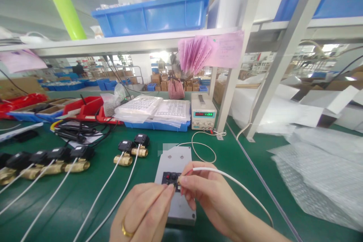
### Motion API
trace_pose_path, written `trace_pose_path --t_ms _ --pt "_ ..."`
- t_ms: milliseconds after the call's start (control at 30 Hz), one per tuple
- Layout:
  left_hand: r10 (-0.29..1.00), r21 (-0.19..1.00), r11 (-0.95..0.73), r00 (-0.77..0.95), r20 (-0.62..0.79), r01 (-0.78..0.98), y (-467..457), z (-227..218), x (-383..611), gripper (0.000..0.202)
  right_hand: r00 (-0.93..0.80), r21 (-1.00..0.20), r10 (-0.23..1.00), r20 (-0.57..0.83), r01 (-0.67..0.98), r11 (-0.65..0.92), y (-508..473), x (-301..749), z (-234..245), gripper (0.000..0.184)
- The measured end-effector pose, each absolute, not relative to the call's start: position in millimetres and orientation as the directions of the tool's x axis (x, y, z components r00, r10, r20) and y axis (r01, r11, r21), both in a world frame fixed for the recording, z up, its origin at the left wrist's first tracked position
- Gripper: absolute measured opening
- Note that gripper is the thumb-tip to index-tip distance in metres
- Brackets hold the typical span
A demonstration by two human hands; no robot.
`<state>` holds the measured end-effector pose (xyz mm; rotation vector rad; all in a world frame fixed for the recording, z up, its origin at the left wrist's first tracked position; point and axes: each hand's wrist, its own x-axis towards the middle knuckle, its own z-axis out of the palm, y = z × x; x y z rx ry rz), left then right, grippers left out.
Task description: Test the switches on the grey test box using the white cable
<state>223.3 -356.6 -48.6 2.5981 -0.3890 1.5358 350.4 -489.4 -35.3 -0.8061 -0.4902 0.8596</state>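
Observation:
A grey metal box [181, 206] lies on the green bench in front of me, with a black terminal block [165, 176] on its top. Fingers pinched, my left hand [144, 210] has its fingertips at the near edge of the block; whatever they hold is hidden. My right hand [208, 191] grips the end of a white cable [241, 183], where red wire shows beside the fingers, close over the block's right side. Beyond the box to the left stand two brass valves with black actuators [124, 155], their white cables running toward me.
More brass valves [79, 160] line the left side. A power supply [203, 111] with a lit display stands at the back, a thin lead running from it. Trays of white parts [172, 111] sit beside it. Bubble wrap [317, 170] lies right; a shelf [136, 43] spans overhead.

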Motion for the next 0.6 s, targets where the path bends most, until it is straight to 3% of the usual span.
trace_pose_path --t_ms 133,200,233,300,367,433,467,533,600 --pt "-0.111 0.0 -0.97 0.446 0.888 -0.241 -359.5 -46.7 226.5 0.02 0.605 -0.841 0.789 0.107 -0.367 0.396 -490.2 350.1 -38.2 0.022" --pt "0.007 0.134 -0.958 0.449 0.893 -0.252 -362.8 -47.4 229.2 0.02 0.622 -0.877 0.77 0.143 -0.281 0.389 -490.5 350.4 -38.5 0.021" --pt "0.123 0.27 -0.925 0.461 0.879 -0.268 -364.4 -48.5 230.3 0.018 0.625 -0.892 0.765 0.156 -0.243 0.38 -490.8 350.6 -38.1 0.021" --pt "0.421 0.638 -0.707 0.544 0.726 -0.305 -366.8 -52.6 231.5 0.009 0.628 -0.918 0.76 0.166 -0.183 0.352 -491.9 350.8 -36.3 0.021" --pt "0.647 0.915 -0.288 0.648 0.402 -0.282 -367.4 -58.9 231.9 0.022 0.631 -0.931 0.756 0.172 -0.146 0.334 -493.1 351.1 -34.3 0.022" --pt "0.71 0.97 0.054 0.692 0.128 -0.235 -366.8 -66.3 231.7 0.036 0.645 -0.931 0.741 0.187 -0.124 0.343 -493.8 351.6 -33.6 0.022" --pt "0.732 0.964 0.121 0.677 0.074 -0.236 -366.6 -69.6 231.6 0.039 0.658 -0.924 0.726 0.2 -0.121 0.363 -493.8 352.0 -34.0 0.022" --pt "0.784 0.962 0.019 0.601 0.154 -0.272 -367.9 -74.2 231.6 0.033 0.682 -0.902 0.698 0.217 -0.132 0.41 -493.4 352.8 -35.5 0.023" --pt "0.747 0.896 -0.325 0.498 0.44 -0.303 -371.6 -75.0 232.4 0.016 0.693 -0.873 0.688 0.216 -0.179 0.454 -492.6 353.3 -37.0 0.026"
